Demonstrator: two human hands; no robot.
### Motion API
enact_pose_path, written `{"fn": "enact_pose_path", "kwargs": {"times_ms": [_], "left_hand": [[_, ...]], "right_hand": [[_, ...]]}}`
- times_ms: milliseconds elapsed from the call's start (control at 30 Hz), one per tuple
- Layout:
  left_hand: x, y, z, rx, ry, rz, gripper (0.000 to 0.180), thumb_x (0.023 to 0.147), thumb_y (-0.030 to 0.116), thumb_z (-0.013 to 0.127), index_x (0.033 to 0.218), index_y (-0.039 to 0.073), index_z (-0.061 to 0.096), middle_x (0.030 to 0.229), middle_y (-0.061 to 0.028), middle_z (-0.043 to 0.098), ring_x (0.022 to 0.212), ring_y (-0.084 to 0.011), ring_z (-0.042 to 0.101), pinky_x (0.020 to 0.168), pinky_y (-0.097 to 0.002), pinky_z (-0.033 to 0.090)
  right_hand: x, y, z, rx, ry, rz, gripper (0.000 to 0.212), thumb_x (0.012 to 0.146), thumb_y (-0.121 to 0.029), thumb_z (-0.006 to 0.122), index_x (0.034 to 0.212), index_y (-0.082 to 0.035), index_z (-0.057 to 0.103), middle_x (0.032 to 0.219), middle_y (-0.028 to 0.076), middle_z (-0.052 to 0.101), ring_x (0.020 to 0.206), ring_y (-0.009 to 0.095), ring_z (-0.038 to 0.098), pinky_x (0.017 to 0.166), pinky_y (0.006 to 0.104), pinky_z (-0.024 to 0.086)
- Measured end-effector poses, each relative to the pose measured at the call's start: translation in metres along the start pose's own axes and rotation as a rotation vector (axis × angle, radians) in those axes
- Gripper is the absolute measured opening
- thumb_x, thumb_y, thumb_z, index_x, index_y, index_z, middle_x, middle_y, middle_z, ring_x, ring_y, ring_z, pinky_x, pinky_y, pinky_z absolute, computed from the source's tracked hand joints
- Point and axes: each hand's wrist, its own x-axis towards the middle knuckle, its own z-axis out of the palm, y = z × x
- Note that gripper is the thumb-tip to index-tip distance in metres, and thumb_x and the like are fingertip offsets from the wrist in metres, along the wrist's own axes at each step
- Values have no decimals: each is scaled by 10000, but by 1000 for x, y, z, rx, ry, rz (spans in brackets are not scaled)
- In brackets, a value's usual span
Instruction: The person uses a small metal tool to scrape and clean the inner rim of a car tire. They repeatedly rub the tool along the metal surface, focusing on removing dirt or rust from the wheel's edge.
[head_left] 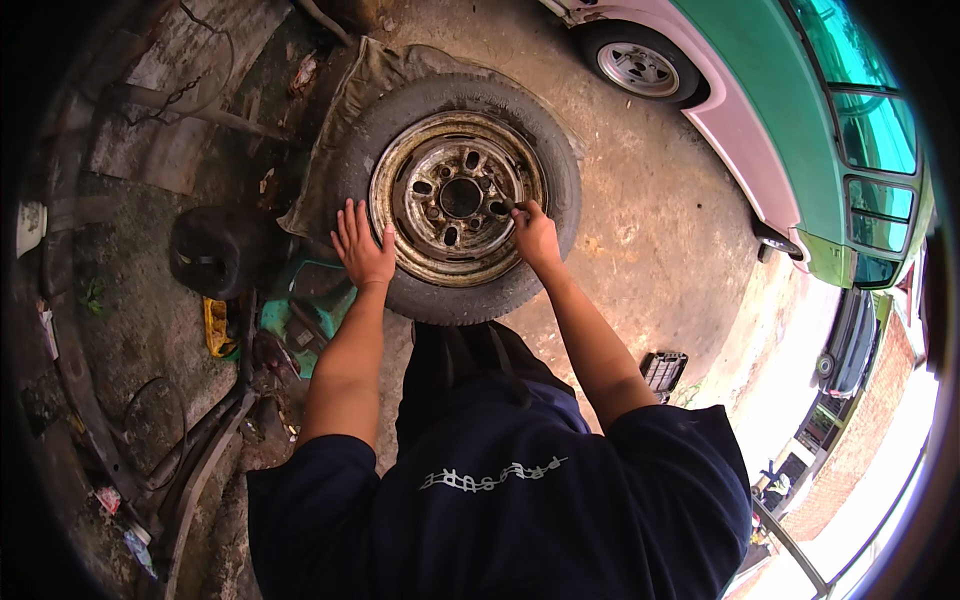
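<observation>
A wheel lies before me, its grey rubber tyre mounted on a rusty, dirty steel rim with a round centre hole and several oval slots. On the tyre's left side, where it meets the rim, my left hand rests flat with fingers spread, holding nothing. Over the right part of the rim, my right hand has its thumb and fingers closed on a small dark piece beside one of the oval slots. The fingers partly cover that piece, so its kind does not show.
Under the wheel's far edge lies a crumpled dirty cloth. A green and pink vehicle stands at the far right. To my left are a dark rounded container, a green plastic object and metal bars. A black crate sits on the right.
</observation>
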Motion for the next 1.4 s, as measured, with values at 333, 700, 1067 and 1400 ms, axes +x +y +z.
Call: {"fn": "enact_pose_path", "kwargs": {"times_ms": [333, 700, 1067, 1400], "left_hand": [[0, -2, 1, -26, -11, 6, 677, 944, 505, 490, 1517, 175, 348, 1615, -43, 246, 1495, -276, 193, 1204, -532, 109], [0, -2, -1, -42, -31, 10, 672, 946, 517, 477, 1510, 172, 361, 1618, -58, 238, 1495, -288, 188, 1197, -547, 104], [0, 0, 0, 6, -43, -8, 679, 948, 530, 476, 1519, 185, 348, 1624, -42, 223, 1499, -276, 177, 1204, -527, 96], [2, 2, -1, 23, -45, -13, 686, 937, 529, 493, 1511, 176, 358, 1620, -44, 229, 1495, -286, 187, 1200, -543, 108]], "right_hand": [[2, -1, 14, -203, -45, 68, 308, 999, -373, 490, 1111, -89, 525, 932, 306, 668, 893, 497, 643, 768, 573, 504], [-1, -23, -6, -180, 15, -108, 319, 912, -318, 639, 1143, -100, 613, 916, 245, 690, 900, 434, 658, 771, 517, 518], [18, -4, -17, -603, -10, -283, 297, 988, -270, 489, 1241, -173, 611, 930, 207, 694, 841, 389, 691, 705, 494, 552], [-8, -4, -10, -247, 23, -25, 359, 974, -338, 524, 1246, -124, 621, 940, 259, 689, 890, 429, 673, 798, 523, 535]]}}
